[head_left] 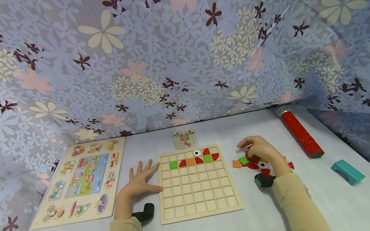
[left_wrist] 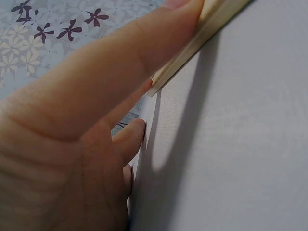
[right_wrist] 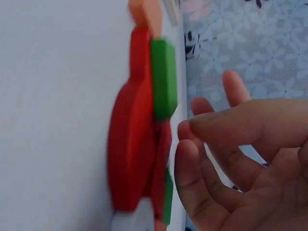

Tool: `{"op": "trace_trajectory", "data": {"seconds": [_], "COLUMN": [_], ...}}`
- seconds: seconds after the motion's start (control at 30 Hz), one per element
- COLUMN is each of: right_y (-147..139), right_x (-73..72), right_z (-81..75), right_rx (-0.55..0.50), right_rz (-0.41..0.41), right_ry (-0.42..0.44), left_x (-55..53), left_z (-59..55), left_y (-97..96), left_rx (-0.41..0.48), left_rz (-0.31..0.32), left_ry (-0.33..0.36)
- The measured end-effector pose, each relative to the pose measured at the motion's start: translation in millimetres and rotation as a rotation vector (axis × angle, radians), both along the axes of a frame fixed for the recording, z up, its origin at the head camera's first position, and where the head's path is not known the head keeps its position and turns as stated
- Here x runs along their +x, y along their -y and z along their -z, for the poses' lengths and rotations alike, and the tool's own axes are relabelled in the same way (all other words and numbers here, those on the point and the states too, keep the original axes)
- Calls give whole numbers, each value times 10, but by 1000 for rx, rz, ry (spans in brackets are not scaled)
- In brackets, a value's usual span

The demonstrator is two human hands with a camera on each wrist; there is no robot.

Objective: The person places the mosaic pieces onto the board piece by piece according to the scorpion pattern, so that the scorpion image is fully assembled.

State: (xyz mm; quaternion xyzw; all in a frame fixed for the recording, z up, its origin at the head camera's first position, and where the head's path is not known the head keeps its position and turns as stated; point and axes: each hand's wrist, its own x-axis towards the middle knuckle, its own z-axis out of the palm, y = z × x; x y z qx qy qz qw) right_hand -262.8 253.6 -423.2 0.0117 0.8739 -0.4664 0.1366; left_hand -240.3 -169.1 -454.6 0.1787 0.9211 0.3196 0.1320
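My left hand (head_left: 140, 182) lies at the left side of a wooden grid board (head_left: 197, 197), fingers spread. Its thumb and a fingertip touch the board's edge. Along the upper rows sit a green square (head_left: 173, 165), an orange square (head_left: 190, 162), several red quarter-round pieces (head_left: 205, 151) and a white eye piece (head_left: 197, 153). My right hand (head_left: 261, 149) hovers over a loose pile of tiles to the board's right, fingers loosely bent and holding nothing. In the right wrist view, red pieces (right_wrist: 132, 144) and a green tile (right_wrist: 164, 79) lie just beside its fingertips.
A small pattern card (head_left: 185, 139) lies behind the board. At the left is a wooden picture puzzle (head_left: 117, 175). To the right are a red glittery tube (head_left: 301, 133) and a teal arch block (head_left: 348, 172). A floral curtain (head_left: 177, 54) hangs behind the table.
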Motion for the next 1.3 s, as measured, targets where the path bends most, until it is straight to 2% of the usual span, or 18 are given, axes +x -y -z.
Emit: {"op": "trace_trajectory", "data": {"seconds": [0.2, 0.5, 0.73, 1.1, 1.3], "right_y": [-48, -47, -34, 2, 126], "right_x": [1, 22, 12, 15, -1], "right_z": [39, 7, 0, -20, -70], "right_rx": [72, 107, 159, 106, 62], "right_rz": [-1, -28, 1, -23, 38], "right_ry": [40, 13, 47, 24, 18], "left_x": [4, 2, 7, 17, 6], "left_z": [4, 18, 31, 0, 13], "left_y": [-1, 4, 9, 1, -2], "left_rx": [2, 11, 19, -3, -9], "left_rz": [4, 4, 13, 3, 3], "left_ry": [-2, -6, -3, -4, -15]}}
